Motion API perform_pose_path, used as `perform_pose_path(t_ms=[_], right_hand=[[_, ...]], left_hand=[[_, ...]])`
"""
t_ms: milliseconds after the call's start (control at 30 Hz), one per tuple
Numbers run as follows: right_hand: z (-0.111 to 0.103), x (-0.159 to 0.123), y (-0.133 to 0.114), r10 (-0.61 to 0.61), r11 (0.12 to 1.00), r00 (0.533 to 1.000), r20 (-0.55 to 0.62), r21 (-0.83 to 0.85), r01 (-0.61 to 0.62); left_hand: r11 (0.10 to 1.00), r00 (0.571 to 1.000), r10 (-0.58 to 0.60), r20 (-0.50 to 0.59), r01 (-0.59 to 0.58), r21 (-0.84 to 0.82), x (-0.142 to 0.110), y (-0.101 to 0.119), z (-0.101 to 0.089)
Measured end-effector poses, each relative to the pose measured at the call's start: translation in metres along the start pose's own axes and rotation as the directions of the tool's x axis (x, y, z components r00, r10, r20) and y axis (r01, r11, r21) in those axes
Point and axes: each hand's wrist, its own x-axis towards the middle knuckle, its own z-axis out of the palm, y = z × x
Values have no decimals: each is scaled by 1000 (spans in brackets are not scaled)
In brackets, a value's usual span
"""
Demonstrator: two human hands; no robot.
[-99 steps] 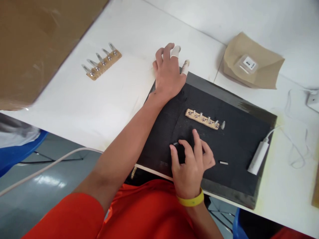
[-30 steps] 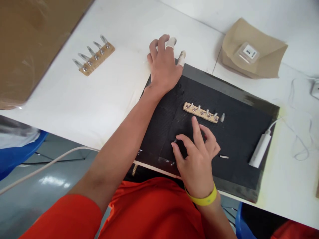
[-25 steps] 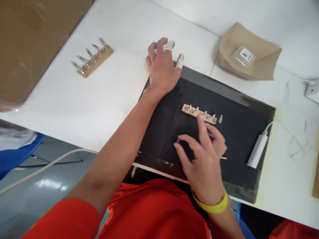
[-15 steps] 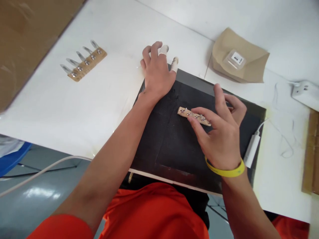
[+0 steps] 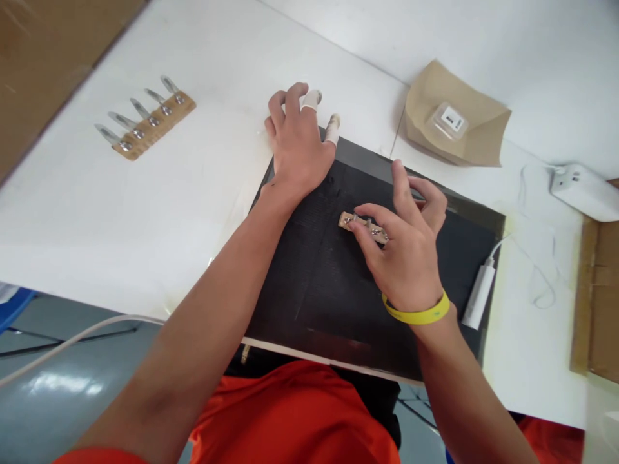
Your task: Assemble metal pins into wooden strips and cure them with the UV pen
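A small wooden strip (image 5: 347, 221) studded with metal pins lies on a black mat (image 5: 309, 283). My right hand (image 5: 403, 248), with a yellow wristband, covers most of the strip. Its thumb and fingers are closed on the strip's two long sides, and only the left end shows. My left hand (image 5: 296, 138) rests at the mat's far left corner, partly on the white table. Its fingers are loosely bent and hold nothing, and two fingertips wear white cots.
A second wooden strip with metal blades (image 5: 145, 124) lies on the table at far left. A brown paper bag (image 5: 476, 132) with a clear plastic case sits at the back right. A white adapter (image 5: 476, 296), a white plug block (image 5: 583, 190) and cardboard (image 5: 599, 283) are on the right.
My right hand left the mat's near part, moved up to the pinned strip and closed on it. The left hand stayed at the mat's corner. The camera shifted a little.
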Motion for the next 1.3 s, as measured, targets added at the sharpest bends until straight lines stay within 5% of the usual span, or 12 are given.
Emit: perform_pose_path(t_ms=[267, 967, 1133, 1300], right_hand=[[-1, 0, -3, -5, 999, 999, -46, 45, 7], [-13, -5, 1, 4, 1000, 999, -46, 4, -4], [-41, -32, 5, 118, 991, 991, -67, 67, -114], [-51, -84, -1, 287, 944, 957, -48, 187, -274]], left_hand=[[980, 999, 15, 34, -8, -200, -1, -2, -6], [970, 999, 1, -33, -9, -242, 5, -5, 1], [879, 996, 47, -71, -76, -470, 6, -12, 1], [875, 963, 178, -204, -250, -414, -4, 7, -10]])
